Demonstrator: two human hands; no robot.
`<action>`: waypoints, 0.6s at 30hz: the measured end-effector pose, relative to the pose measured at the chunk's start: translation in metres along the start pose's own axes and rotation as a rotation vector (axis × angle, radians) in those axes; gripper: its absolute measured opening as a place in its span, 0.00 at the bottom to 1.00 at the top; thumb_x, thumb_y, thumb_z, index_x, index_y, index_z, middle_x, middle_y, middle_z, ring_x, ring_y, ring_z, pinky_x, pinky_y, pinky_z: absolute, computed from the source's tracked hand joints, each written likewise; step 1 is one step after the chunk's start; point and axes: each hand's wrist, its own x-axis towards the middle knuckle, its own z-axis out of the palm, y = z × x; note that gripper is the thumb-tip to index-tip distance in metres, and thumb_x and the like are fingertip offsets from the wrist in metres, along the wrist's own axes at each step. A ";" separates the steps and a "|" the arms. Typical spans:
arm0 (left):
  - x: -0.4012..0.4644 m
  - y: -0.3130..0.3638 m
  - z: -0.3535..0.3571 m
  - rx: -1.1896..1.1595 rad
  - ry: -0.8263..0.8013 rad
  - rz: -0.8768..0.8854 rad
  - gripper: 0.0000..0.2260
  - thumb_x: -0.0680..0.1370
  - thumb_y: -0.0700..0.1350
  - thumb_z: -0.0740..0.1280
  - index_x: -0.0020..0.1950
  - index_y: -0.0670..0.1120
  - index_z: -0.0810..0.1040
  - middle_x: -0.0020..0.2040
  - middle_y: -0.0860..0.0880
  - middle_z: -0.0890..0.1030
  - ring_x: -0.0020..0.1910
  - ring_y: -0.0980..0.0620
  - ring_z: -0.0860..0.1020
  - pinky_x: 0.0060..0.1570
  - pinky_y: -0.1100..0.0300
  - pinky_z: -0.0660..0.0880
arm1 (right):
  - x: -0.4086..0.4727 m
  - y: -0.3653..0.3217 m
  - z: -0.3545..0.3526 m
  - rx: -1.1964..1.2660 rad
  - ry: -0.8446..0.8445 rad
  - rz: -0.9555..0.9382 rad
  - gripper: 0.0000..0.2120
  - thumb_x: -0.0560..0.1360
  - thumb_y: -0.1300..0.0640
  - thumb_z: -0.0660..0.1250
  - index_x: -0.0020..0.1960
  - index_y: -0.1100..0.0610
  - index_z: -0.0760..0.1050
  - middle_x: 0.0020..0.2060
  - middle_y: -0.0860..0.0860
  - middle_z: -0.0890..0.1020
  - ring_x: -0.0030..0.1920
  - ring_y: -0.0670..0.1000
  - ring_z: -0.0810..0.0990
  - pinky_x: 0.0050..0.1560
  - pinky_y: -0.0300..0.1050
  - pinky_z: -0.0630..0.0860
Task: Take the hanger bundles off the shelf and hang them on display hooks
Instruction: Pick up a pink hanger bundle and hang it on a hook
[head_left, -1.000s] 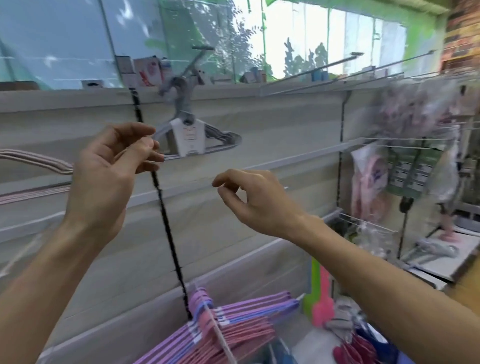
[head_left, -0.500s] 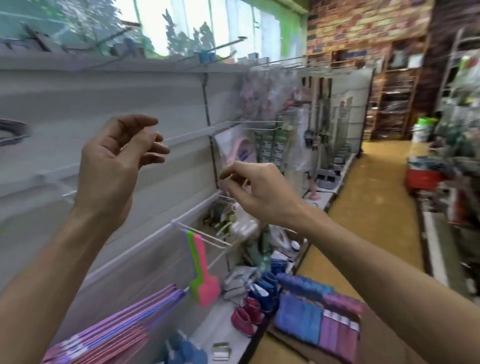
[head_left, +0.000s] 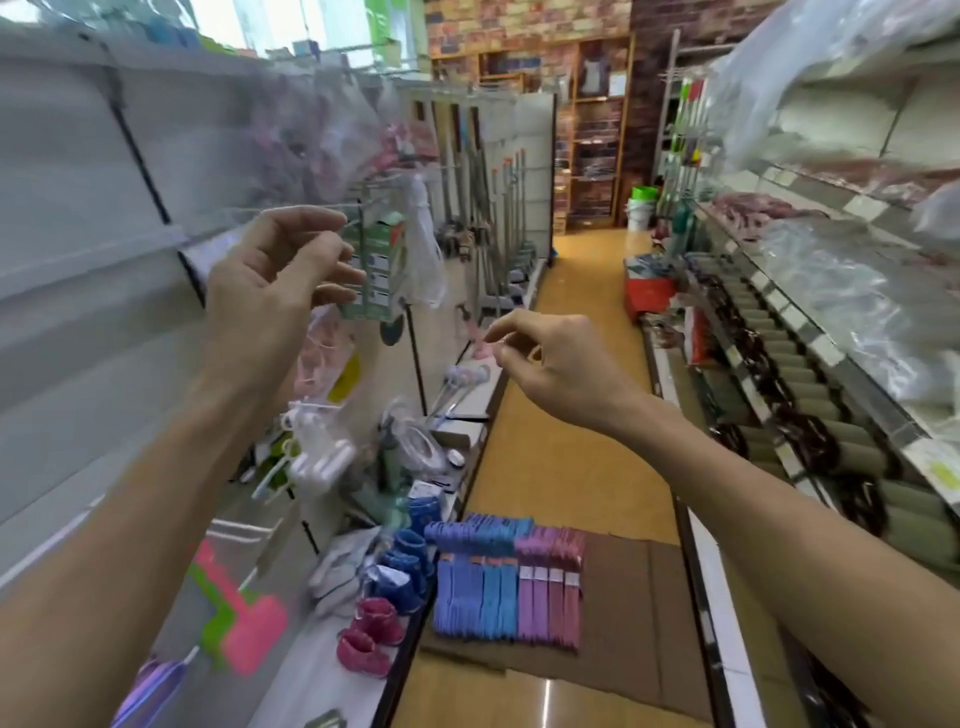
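Since the earlier frame the view has swung right, away from the grey wall panel where a grey hanger bundle hung, and now looks down a shop aisle. Both hands are raised in mid-air and hold nothing: the left hand (head_left: 270, 291) has its fingers loosely curled with thumb and fingertips close together, and the right hand (head_left: 550, 364) likewise has its fingers bent, the index tip near the thumb, gripping no object. Blue and purple plastic hanger bundles (head_left: 506, 582) lie in a flat row on a brown cardboard sheet (head_left: 634, 613) on the floor, below and between the two forearms. Left of that cardboard sheet runs the low white shelf (head_left: 306, 670), which carries small blue and dark pink boots (head_left: 384, 597). Farther left, at the bottom edge of the view, a corner of purple hangers (head_left: 150, 691) is visible, with a pink and green plastic tool (head_left: 234, 623) hanging just above it. Right of the cardboard sheet stand shelves stocked with dark goods and clear plastic-wrapped packs (head_left: 831, 291).
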 end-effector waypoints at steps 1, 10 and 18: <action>0.007 -0.013 0.010 -0.020 -0.017 -0.011 0.05 0.78 0.43 0.66 0.51 0.49 0.80 0.43 0.47 0.81 0.43 0.48 0.80 0.45 0.56 0.77 | 0.001 0.012 -0.001 -0.008 0.004 0.020 0.09 0.79 0.58 0.66 0.57 0.57 0.81 0.45 0.50 0.85 0.43 0.46 0.82 0.45 0.46 0.80; 0.097 -0.136 0.088 -0.141 -0.145 -0.095 0.04 0.79 0.42 0.65 0.52 0.47 0.79 0.44 0.47 0.80 0.43 0.47 0.81 0.44 0.58 0.77 | 0.042 0.141 0.024 -0.086 -0.007 0.254 0.09 0.79 0.58 0.66 0.57 0.57 0.81 0.46 0.51 0.85 0.45 0.49 0.83 0.47 0.52 0.80; 0.151 -0.266 0.156 -0.181 -0.239 -0.263 0.07 0.81 0.38 0.64 0.51 0.49 0.79 0.39 0.53 0.81 0.41 0.48 0.80 0.44 0.56 0.79 | 0.054 0.253 0.061 -0.109 -0.052 0.527 0.10 0.80 0.56 0.65 0.59 0.56 0.80 0.47 0.49 0.84 0.45 0.45 0.81 0.49 0.44 0.80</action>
